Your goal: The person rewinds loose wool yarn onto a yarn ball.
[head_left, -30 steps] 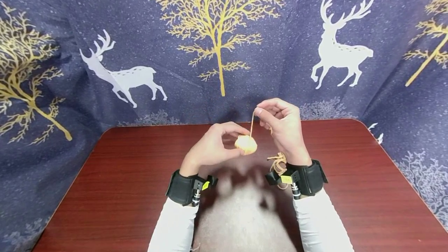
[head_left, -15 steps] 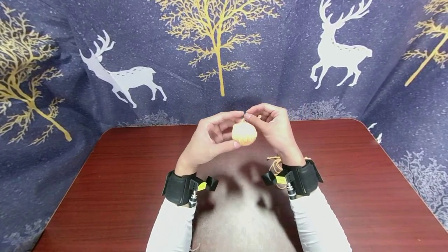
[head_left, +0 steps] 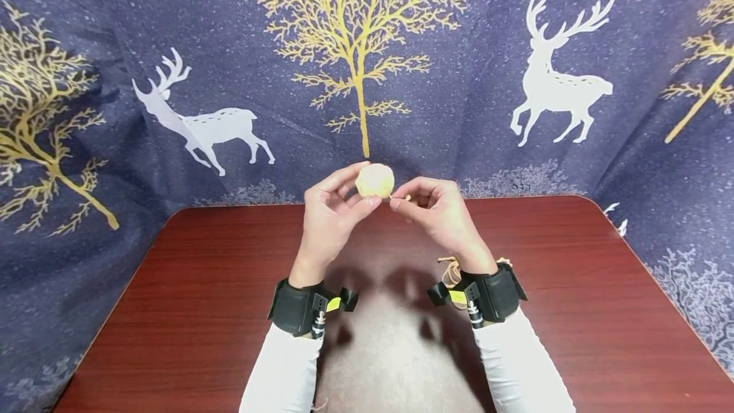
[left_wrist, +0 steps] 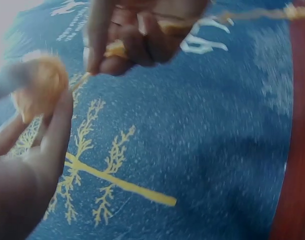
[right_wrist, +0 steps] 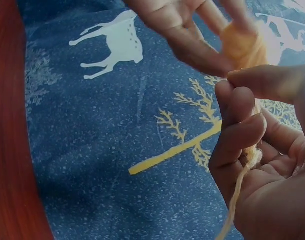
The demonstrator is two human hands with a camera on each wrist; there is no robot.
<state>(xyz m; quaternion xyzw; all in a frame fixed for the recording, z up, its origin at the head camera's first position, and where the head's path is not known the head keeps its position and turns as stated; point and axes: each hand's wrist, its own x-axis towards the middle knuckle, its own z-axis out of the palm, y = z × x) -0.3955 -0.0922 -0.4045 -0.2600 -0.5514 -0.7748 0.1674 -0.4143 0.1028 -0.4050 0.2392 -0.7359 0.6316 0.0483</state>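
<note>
A small ball of pale yellow-orange yarn point(head_left: 375, 180) is up in the air beyond the table's far edge in the head view. My left hand point(head_left: 329, 218) holds it between the thumb and fingers. Just right of the ball, my right hand point(head_left: 441, 215) pinches the yarn strand point(left_wrist: 81, 81), and a short piece of it spans the gap to the ball in the left wrist view. More yarn point(right_wrist: 236, 200) runs through the curled fingers of the right hand and trails down from the palm. The ball point(left_wrist: 42, 85) looks blurred in the left wrist view.
Loose yarn point(head_left: 450, 271) lies on the red-brown wooden table point(head_left: 218, 292), partly hidden by the right wrist strap. A short bit of thread point(head_left: 320, 406) shows near the front. A dark blue cloth point(head_left: 309, 164) with trees and deer hangs behind the table.
The ball has risen and shifted left in my left hand and has turned. My right hand has come down and left from above the ball to its lower right, with the strand still pinched.
</note>
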